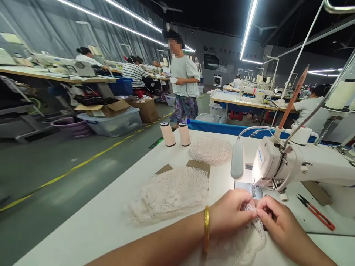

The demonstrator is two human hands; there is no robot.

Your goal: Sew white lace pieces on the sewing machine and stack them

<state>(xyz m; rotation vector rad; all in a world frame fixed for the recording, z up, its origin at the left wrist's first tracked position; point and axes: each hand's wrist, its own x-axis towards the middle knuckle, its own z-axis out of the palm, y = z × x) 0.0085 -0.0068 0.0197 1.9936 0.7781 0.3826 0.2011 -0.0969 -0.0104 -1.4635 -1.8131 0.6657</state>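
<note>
My left hand (pixel 233 210), with a gold bangle at its wrist, pinches the edge of a piece of white lace (pixel 251 240). Close beside it on the right, my right hand (pixel 280 221) grips the same lace, the fingertips of both hands nearly touching. Both are just in front of the needle area of a white sewing machine (pixel 269 159), whose lamp lights the spot. The lace hangs down toward me between my wrists. On the table to the left lie a stack of lace pieces (pixel 174 192) and a round lace pile (pixel 210 150).
Two thread cones (pixel 168 134) stand at the table's far left edge. Red-handled snips (pixel 316 212) lie right of the machine bed, near a brown piece (pixel 317 192). A person (pixel 184 77) stands in the aisle beyond; others sit at machines.
</note>
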